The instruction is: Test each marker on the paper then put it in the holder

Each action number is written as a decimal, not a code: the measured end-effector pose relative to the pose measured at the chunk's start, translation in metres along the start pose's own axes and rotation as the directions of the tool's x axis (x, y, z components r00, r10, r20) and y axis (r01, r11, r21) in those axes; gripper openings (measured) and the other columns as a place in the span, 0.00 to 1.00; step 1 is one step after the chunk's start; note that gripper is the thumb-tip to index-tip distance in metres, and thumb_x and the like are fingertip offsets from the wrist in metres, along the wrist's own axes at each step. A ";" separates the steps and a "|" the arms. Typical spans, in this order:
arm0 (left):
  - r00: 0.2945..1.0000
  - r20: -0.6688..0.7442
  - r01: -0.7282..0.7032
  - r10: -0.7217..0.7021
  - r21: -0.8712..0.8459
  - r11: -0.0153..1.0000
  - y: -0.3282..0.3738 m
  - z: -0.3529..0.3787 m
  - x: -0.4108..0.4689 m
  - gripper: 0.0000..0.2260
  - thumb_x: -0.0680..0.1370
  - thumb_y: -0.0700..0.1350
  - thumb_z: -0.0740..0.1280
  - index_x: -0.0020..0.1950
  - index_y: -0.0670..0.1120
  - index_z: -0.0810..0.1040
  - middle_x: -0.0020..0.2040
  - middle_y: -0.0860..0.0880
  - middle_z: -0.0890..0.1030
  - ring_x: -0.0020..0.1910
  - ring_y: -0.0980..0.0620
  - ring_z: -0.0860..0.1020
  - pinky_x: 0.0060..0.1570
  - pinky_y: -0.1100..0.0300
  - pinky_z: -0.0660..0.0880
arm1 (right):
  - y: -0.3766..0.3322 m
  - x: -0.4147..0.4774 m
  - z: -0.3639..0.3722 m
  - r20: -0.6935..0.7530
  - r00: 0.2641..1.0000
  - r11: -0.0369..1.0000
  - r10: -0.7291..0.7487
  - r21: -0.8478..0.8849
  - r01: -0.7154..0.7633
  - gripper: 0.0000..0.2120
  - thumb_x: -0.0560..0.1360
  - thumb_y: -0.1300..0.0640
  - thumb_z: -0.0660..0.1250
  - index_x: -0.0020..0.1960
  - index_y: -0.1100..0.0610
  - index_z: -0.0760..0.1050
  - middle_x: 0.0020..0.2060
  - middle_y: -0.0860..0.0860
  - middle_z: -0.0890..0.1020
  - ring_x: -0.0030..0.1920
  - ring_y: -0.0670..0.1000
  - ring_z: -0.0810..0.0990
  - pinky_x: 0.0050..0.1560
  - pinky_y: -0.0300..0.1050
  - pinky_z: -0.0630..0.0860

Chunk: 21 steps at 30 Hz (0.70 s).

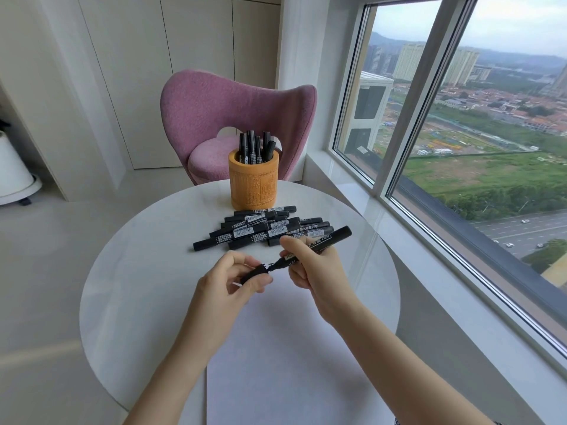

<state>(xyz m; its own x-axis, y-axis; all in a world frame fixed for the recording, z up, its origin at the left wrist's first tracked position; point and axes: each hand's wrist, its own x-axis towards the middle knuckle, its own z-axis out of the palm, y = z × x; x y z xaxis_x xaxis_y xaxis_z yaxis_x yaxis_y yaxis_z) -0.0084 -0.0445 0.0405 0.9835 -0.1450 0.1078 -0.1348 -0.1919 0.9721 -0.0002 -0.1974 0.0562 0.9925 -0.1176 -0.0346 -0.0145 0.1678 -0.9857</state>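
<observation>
White paper sheet [291, 348]: flat on round white table [129, 286], near edge.
L hand [224, 289]: pinches black cap [253, 275], above paper.
R hand [316, 271]: grips black labelled marker [337, 236], bare tip just beside cap.
Pile of black markers [254, 230]: mid-table.
Orange carved cylindrical holder [253, 182]: behind pile, several upright markers [253, 147] inside.
Pink fabric chair [214, 102]: beyond table.

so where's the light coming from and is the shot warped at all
Head view: soft daylight from the window on the right, no hard shadows on the paper; wide-angle distortion tilts the window frame; the marker in the right hand is sharp.
</observation>
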 end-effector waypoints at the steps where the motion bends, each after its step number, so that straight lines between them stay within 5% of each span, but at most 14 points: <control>1: 1.000 0.006 0.002 -0.002 0.002 1.000 0.000 0.001 0.000 0.07 0.72 0.43 0.72 0.45 0.49 0.75 0.40 0.49 0.85 0.40 0.46 0.80 0.42 0.55 0.73 | 0.000 -0.001 0.001 0.014 1.000 1.000 -0.003 -0.006 0.003 0.14 0.76 0.62 0.66 0.33 0.60 0.67 0.20 0.47 0.64 0.22 0.47 0.58 0.24 0.37 0.55; 6: 0.999 0.000 -0.035 0.035 0.002 0.999 0.004 0.009 -0.006 0.07 0.72 0.39 0.72 0.43 0.47 0.75 0.38 0.50 0.85 0.36 0.55 0.81 0.36 0.72 0.71 | 0.003 -0.005 0.010 0.038 0.999 0.999 -0.026 -0.032 0.027 0.19 0.75 0.66 0.64 0.30 0.56 0.62 0.22 0.48 0.65 0.22 0.46 0.59 0.23 0.36 0.58; 16: 0.984 -0.124 -0.120 0.129 0.076 0.990 0.008 0.011 -0.008 0.07 0.72 0.40 0.73 0.41 0.46 0.75 0.36 0.58 0.84 0.33 0.57 0.79 0.40 0.63 0.76 | -0.002 -0.003 0.020 0.014 0.999 0.996 -0.032 -0.085 0.033 0.21 0.73 0.66 0.65 0.28 0.55 0.60 0.22 0.49 0.62 0.22 0.47 0.60 0.24 0.35 0.59; 21: 0.969 -0.175 -0.155 0.173 0.114 0.981 0.016 0.009 -0.003 0.04 0.74 0.43 0.71 0.45 0.50 0.76 0.38 0.58 0.83 0.36 0.59 0.80 0.39 0.64 0.76 | -0.008 -0.004 0.021 0.142 0.990 0.999 0.020 -0.049 -0.013 0.24 0.76 0.54 0.69 0.24 0.51 0.65 0.20 0.45 0.63 0.22 0.46 0.58 0.25 0.36 0.56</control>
<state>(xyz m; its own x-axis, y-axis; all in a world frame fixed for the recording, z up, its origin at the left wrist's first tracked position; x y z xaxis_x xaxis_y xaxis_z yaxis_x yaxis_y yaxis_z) -0.0142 -0.0561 0.0535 0.9509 -0.0035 0.3093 -0.2982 -0.2764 0.9136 -0.0012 -0.1777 0.0672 0.9992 0.0261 -0.0302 -0.0331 0.1209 -0.9921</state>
